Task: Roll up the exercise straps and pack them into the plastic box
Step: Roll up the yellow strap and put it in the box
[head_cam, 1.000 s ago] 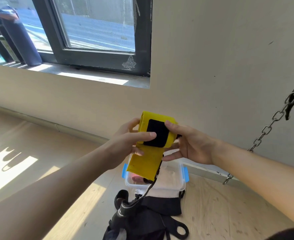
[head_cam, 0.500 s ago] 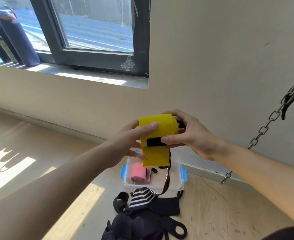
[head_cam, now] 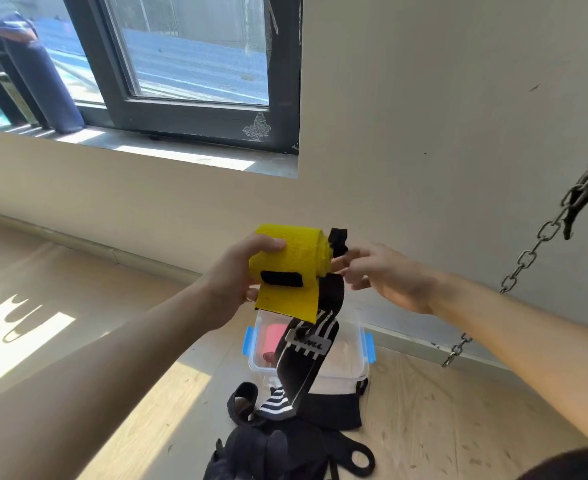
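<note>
My left hand grips a rolled yellow strap in mid-air, thumb on top, with a black velcro patch facing me. The roll's loose yellow end hangs below it. My right hand is at the roll's right end, its blurred fingers spread and touching the side near a black loop. A black strap with white stripes hangs from the roll down to the floor. Below stands the clear plastic box with blue clips, a pink roll inside it.
A pile of black straps and handles lies on the wooden floor in front of the box. A metal chain hangs at the right. The wall and its baseboard run just behind the box, with a window above left.
My right hand has left the top of the yellow roll and moved to its right end. The roll has turned and risen, and the striped black strap now hangs over the box.
</note>
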A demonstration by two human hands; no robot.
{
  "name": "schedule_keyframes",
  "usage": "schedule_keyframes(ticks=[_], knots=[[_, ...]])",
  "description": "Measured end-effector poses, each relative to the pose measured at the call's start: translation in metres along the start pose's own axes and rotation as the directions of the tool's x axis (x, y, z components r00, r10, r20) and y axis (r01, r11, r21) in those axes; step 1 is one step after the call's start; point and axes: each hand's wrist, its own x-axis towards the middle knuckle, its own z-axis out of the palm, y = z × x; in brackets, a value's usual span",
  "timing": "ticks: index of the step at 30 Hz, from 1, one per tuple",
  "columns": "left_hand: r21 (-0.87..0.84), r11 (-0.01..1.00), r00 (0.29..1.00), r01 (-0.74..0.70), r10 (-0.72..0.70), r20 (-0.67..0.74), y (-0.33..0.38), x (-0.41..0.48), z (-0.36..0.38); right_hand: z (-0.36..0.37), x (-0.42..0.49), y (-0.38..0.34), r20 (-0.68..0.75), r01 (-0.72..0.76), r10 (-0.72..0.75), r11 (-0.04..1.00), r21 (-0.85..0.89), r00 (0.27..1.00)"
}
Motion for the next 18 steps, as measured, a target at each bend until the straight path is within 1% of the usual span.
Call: schedule_keyframes(ticks=[3, 6, 7, 9, 12, 14, 16, 17, 18], knots=[[-0.068, 0.998, 0.999, -0.014, 0.010, -0.050, 0.001, 0.004, -0.003, 0.000, 0.000, 0.007, -0.035, -0.006, 0.003, 0.996, -0.084, 0.999], [-0.091, 0.996, 0.998, -0.013, 0.007, -0.068, 0.002, 0.005, -0.004, 0.001, -0.001, 0.011, -0.091, 0.021, -0.026, 0.998, -0.058, 0.996], [-0.086, 0.996, 0.997, -0.007, 0.001, -0.077, 0.001, 0.005, -0.005, 0.000, 0.000, 0.011, -0.093, 0.026, -0.033, 0.997, -0.078, 0.995], [-0.055, 0.998, 0.993, -0.003, -0.004, -0.121, 0.000, 0.006, -0.006, -0.003, -0.001, 0.010, -0.069, 0.016, -0.028, 0.985, -0.170, 0.997], [-0.042, 0.999, 0.979, -0.024, 0.015, -0.203, 0.001, 0.007, -0.013, -0.013, -0.004, 0.009, 0.000, -0.035, 0.036, 0.944, -0.328, 0.999], [-0.011, 0.999, 0.982, -0.034, 0.032, -0.188, 0.000, 0.007, -0.019, -0.017, -0.007, 0.010, 0.097, -0.053, 0.099, 0.916, -0.397, 0.990], [0.029, 0.999, 0.989, -0.044, 0.048, -0.140, -0.001, 0.007, -0.021, -0.016, -0.010, 0.011, 0.182, -0.063, 0.160, 0.890, -0.451, 0.970], [0.048, 0.998, 0.991, -0.048, 0.054, -0.120, -0.002, 0.007, -0.021, -0.015, -0.010, 0.011, 0.171, -0.064, 0.161, 0.883, -0.466, 0.972], [0.066, 0.996, 0.993, -0.052, 0.059, -0.100, -0.003, 0.007, -0.020, -0.015, -0.009, 0.011, 0.116, -0.062, 0.129, 0.886, -0.460, 0.985]])
